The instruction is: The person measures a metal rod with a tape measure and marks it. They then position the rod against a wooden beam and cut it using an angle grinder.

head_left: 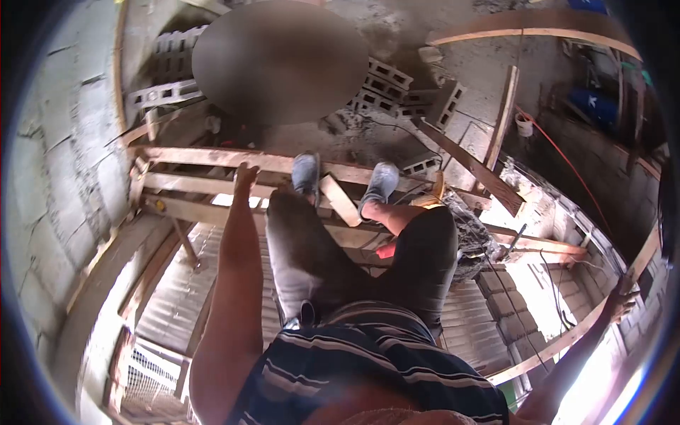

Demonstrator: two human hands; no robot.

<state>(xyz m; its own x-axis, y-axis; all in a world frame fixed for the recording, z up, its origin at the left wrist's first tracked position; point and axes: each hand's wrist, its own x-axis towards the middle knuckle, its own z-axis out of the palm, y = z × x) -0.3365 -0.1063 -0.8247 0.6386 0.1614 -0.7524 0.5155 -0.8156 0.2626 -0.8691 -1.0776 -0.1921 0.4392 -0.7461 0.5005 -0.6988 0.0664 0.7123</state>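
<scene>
My left hand (246, 174) is closed over the edge of a horizontal wooden beam (202, 157), left of my shoes. My right hand (621, 301) is out at the far right, its fingers wrapped round a long wooden board (648, 249) beside a block wall. Both of my shoes (306, 174) rest on the beams in front of me, with a short wood piece (340, 201) between them. A red object (386, 251) shows beside my knee.
Concrete blocks (386, 81) lie beyond the beams. A dark plank (471, 164) slants at right, near a white bucket (524, 125) and an orange cord (574, 173). Corrugated sheets (177, 297) are below. A block wall (53, 170) rises at left. A large area at top is blurred.
</scene>
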